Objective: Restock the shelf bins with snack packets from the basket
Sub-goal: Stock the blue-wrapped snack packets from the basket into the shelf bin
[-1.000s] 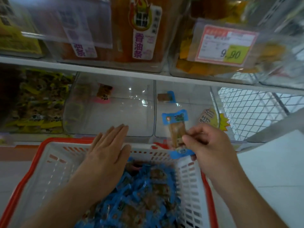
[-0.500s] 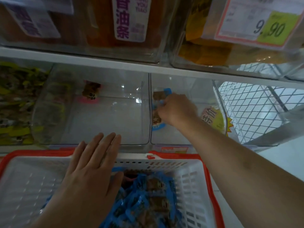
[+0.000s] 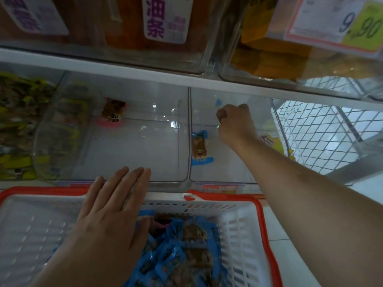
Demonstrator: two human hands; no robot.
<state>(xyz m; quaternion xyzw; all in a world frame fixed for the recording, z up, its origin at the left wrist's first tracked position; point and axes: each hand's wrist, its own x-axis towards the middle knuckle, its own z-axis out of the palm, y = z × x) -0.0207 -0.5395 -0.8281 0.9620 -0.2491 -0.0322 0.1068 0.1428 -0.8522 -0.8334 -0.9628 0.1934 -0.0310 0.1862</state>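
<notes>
Reaching deep into the clear plastic right-hand bin (image 3: pixel 234 175), right hand (image 3: pixel 236 123) curled, grip contents impossible to tell; lying at nine o'clock of it, one blue-ended brown snack packet (image 3: pixel 199 149), likely light, crinkly, slippery, best pinched mid-body; hovering flat over the white red-rimmed basket (image 3: pixel 246 222), left hand (image 3: pixel 109 206), grip wide.

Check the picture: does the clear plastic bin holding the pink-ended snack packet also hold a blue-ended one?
No: the pink-ended snack packet lies alone in its clear plastic bin; the blue-ended packet is in the neighbouring bin.
</notes>
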